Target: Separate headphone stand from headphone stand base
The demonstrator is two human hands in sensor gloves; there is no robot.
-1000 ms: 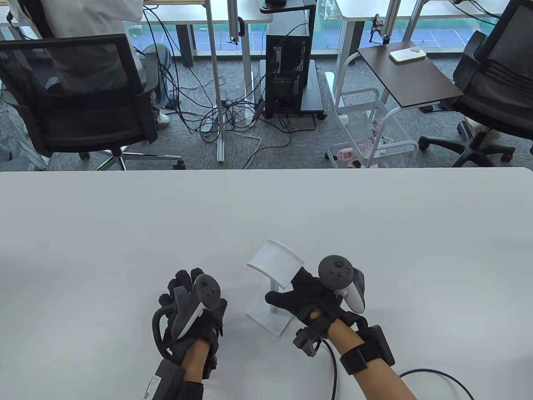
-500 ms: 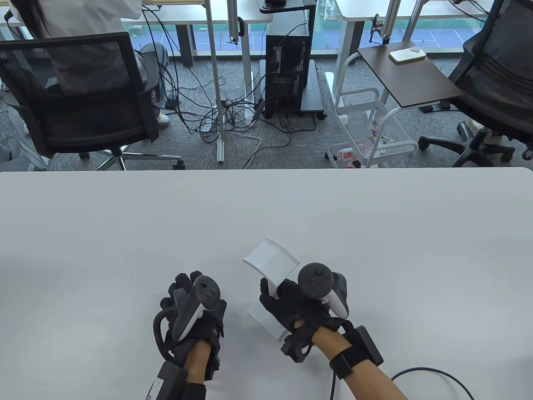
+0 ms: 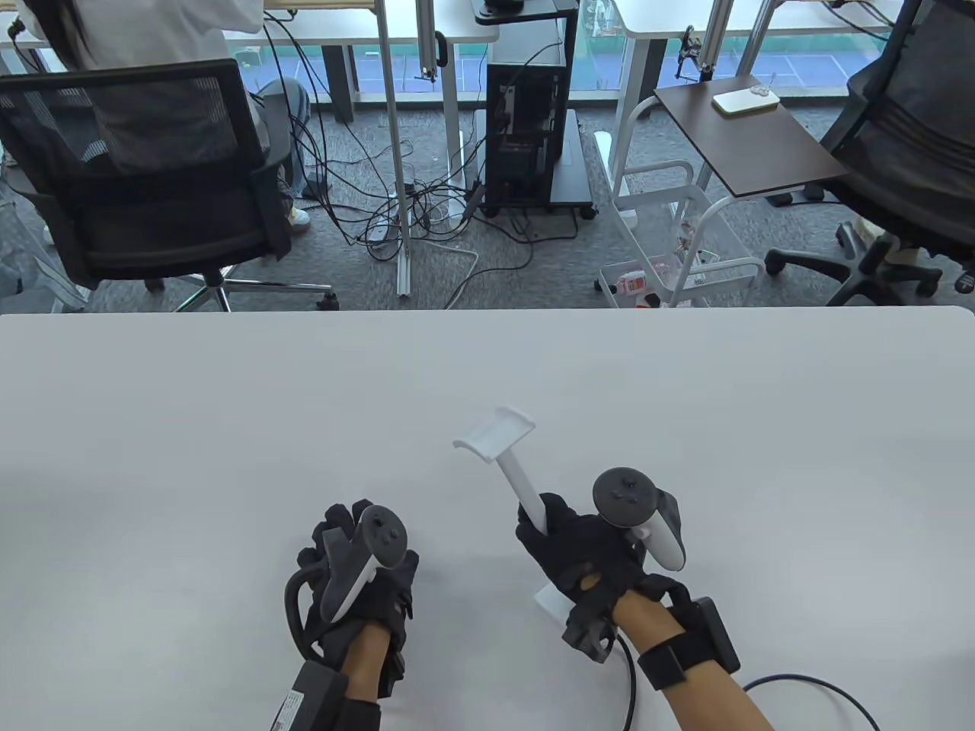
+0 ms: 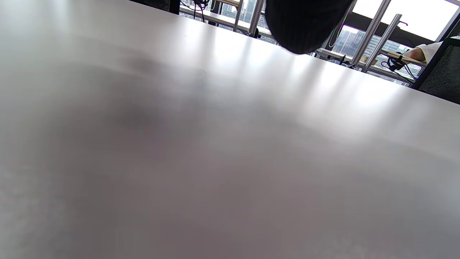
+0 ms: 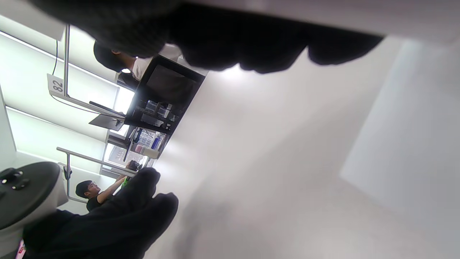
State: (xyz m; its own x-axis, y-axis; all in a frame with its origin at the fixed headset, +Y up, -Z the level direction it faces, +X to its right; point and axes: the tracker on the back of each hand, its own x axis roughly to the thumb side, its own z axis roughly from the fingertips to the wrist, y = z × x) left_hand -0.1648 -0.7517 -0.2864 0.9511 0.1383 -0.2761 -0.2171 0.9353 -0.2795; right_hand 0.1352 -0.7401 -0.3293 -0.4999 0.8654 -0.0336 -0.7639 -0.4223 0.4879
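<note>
The white headphone stand (image 3: 509, 461) leans away from me, its curved cradle uppermost. My right hand (image 3: 550, 531) grips its post near the lower end. A corner of the flat white base (image 3: 551, 598) shows under that hand; the joint between post and base is hidden. In the right wrist view a pale flat panel (image 5: 406, 126), probably the base, fills the right side below my dark fingers (image 5: 230, 39). My left hand (image 3: 346, 537) rests on the table to the left of the stand and holds nothing. The left wrist view shows one fingertip (image 4: 302, 25) over bare table.
The white table (image 3: 228, 426) spans the whole width, its far edge about mid-frame. A black cable (image 3: 807, 685) trails from my right wrist across the near right. Beyond the edge are office chairs, a computer tower and a small cart.
My right hand closed around the post and tipped the stand away from me. Stand and base shifted a little to the right. My left hand stayed where it was.
</note>
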